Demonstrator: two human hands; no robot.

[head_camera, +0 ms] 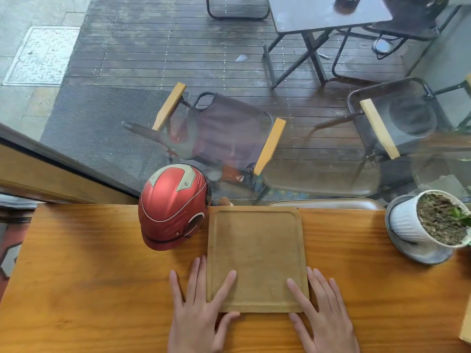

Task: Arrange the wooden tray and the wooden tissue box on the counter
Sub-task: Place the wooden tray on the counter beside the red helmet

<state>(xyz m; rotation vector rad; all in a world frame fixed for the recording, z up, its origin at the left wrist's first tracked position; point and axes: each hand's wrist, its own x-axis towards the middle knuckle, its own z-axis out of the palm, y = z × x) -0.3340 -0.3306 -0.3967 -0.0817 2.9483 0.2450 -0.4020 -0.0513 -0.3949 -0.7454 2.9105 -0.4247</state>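
The wooden tray (257,248) lies flat on the wooden counter (89,276), its far edge at the window glass. It is shallow, rectangular and holds nothing. My left hand (198,314) is at its near left corner, with the index finger on the tray floor, the thumb against the near edge and the other fingers on the counter. My right hand (323,314) mirrors this at the near right corner. A pale wooden corner (466,324) pokes in at the right edge; whether it is the tissue box I cannot tell.
A red helmet (173,207) stands just left of the tray's far corner, nearly touching it. At the far right, a white plant pot (413,222) leans on a grey saucer (420,254). Beyond the glass are chairs and a table on decking.
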